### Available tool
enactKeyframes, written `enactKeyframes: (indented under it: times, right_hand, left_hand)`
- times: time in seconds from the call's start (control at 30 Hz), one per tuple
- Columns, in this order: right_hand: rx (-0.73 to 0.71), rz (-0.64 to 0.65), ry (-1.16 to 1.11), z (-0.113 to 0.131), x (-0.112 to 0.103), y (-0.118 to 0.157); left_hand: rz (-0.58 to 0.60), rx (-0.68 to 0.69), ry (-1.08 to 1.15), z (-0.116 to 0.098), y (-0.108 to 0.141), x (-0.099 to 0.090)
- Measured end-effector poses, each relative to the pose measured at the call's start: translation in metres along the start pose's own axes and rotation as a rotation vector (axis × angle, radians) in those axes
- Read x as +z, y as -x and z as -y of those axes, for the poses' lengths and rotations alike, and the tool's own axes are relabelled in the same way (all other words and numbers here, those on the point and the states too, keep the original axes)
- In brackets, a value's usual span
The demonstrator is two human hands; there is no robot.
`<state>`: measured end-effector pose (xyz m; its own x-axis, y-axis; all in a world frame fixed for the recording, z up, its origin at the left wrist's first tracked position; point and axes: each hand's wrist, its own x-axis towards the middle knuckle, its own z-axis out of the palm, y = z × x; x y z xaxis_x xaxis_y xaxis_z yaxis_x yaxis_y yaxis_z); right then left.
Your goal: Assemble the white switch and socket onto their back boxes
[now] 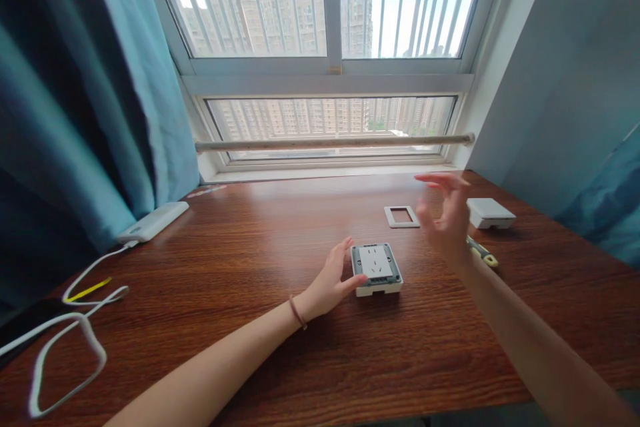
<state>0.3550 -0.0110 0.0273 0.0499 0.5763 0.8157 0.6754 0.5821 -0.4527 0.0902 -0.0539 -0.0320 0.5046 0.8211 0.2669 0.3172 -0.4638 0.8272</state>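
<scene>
A white wall socket [376, 262] without its outer frame sits on a white mounting box on the wooden table. My left hand [334, 278] rests at its left side, thumb at the near left corner and fingers apart. My right hand [447, 217] is raised above the table, slightly blurred, fingers spread and bent with nothing seen in them. Just left of that hand lies a square white cover frame [401, 217]. Partly behind my right wrist is a yellow and grey tool [484, 253], its kind hidden.
A second white square box [491, 212] stands at the right. On the left are a white power strip [155, 221] with a looped white cable [95, 340], and a thin yellow strip [90, 289]. A barred window [330, 67] and a blue curtain [145, 80] border the table [260, 213].
</scene>
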Motion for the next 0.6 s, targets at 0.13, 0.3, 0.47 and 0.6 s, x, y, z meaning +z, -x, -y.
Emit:
enactKeyframes:
  times: [0.13, 0.3, 0.47, 0.6]
  right_hand:
    - [0.156, 0.182, 0.107, -0.053, 0.023, 0.009]
    - [0.257, 0.395, 0.174, -0.107, 0.035, 0.03]
    - [0.299, 0.517, 0.216, -0.122, 0.038, 0.03]
    - [0.32, 0.542, 0.233, -0.125, 0.04, 0.029]
  left_hand:
    - [-0.041, -0.005, 0.028, -0.004, -0.001, -0.002]
    - [-0.089, -0.035, 0.08, -0.005, -0.003, -0.004]
    - [-0.127, -0.1, 0.182, -0.005, -0.007, -0.007]
    - [-0.154, -0.092, 0.176, -0.007, -0.007, -0.008]
